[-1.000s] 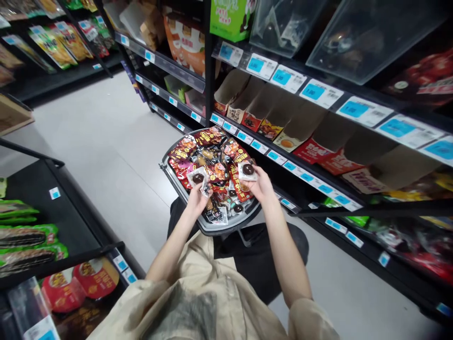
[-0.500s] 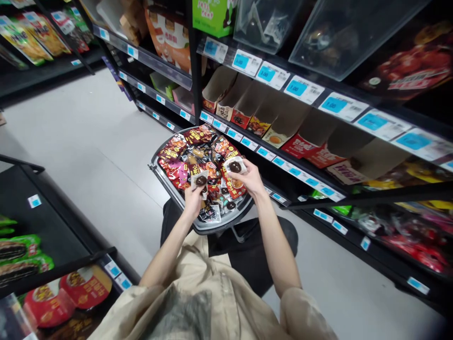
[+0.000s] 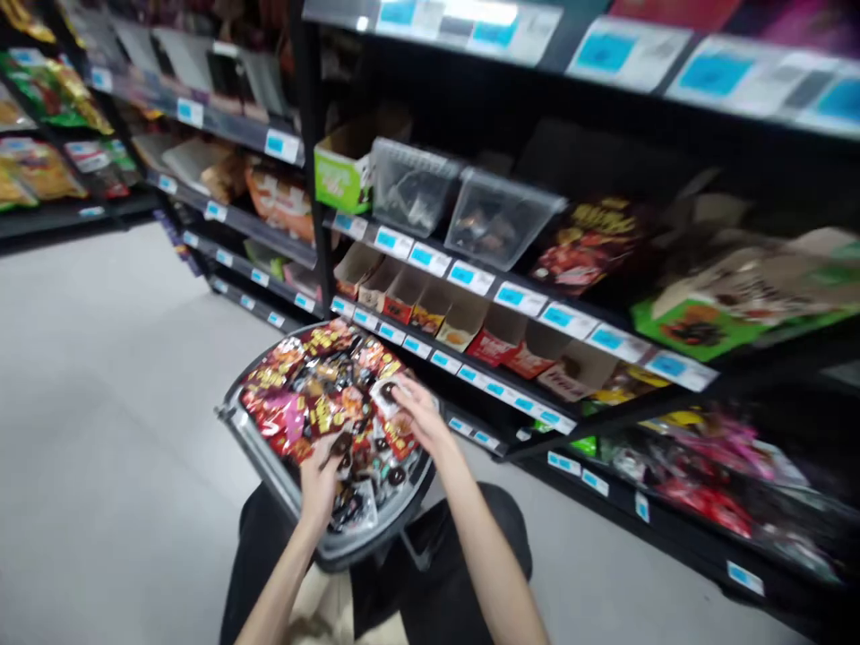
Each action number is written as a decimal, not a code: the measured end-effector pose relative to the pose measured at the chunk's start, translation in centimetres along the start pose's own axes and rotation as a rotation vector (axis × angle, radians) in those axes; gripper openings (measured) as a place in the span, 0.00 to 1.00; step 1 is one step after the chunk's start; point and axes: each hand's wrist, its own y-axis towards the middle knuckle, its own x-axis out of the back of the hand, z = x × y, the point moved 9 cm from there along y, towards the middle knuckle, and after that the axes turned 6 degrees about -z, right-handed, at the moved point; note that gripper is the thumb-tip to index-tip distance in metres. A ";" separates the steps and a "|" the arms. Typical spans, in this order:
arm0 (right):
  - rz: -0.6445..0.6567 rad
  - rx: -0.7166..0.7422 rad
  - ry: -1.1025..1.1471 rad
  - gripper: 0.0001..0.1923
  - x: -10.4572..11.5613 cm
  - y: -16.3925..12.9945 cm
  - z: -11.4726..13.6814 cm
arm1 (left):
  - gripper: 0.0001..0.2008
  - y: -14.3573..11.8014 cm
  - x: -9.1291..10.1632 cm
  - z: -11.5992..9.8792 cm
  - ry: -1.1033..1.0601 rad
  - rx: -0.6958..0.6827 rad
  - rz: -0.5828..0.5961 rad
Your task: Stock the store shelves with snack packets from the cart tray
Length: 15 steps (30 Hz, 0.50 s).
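"Pinching what, in the head view, is the left hand [image 3: 318,479]?"

"Its grip is closed on a dark-centred packet [image 3: 341,445], over the near-left part of the basket [image 3: 366,540]. Blur hides the print."

"And the right hand [image 3: 419,416]?"

"Thumb and fingers press together on a white-backed packet [image 3: 385,391] with a dark round piece in it, toward the basket's right edge."

"What lies beneath them?"

"Glossy red-brown snack packets [image 3: 325,415] with yellow lettering, mostly along the far and left edges, plus a pink packet [image 3: 294,419] near the left edge. Clear packets [image 3: 396,476] with dark pieces gather by the near-right edge."

"Where is the basket itself?"

"Above the dark-trousered knees [image 3: 503,528], its far edge just beside the shelving. Open cardboard boxes [image 3: 460,324] line the lower shelf there; on the shelf above, two clear plastic bins [image 3: 413,190] stand beside a green box [image 3: 341,179]."
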 end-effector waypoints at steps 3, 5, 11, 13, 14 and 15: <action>-0.083 0.026 0.053 0.25 1.1 0.9 0.1 | 0.17 -0.6 0.0 -0.5 0.133 -0.133 0.113; -0.098 0.043 0.067 0.23 1.3 1.1 0.1 | 0.18 -1.5 0.3 -0.6 0.184 -0.185 0.148; -0.049 0.121 0.085 0.21 0.5 0.4 1.6 | 0.23 -3.8 1.9 -1.0 0.219 -0.391 0.125; 0.000 0.164 0.082 0.23 -0.5 0.1 3.9 | 0.26 -3.8 2.2 -1.0 0.195 -0.418 0.086; 0.023 0.198 0.079 0.24 -1.1 0.0 5.7 | 0.26 -3.8 2.3 -1.1 0.178 -0.423 0.072; 0.039 0.242 0.077 0.25 -1.8 0.0 8.0 | 0.26 -3.7 2.3 -1.1 0.159 -0.426 0.062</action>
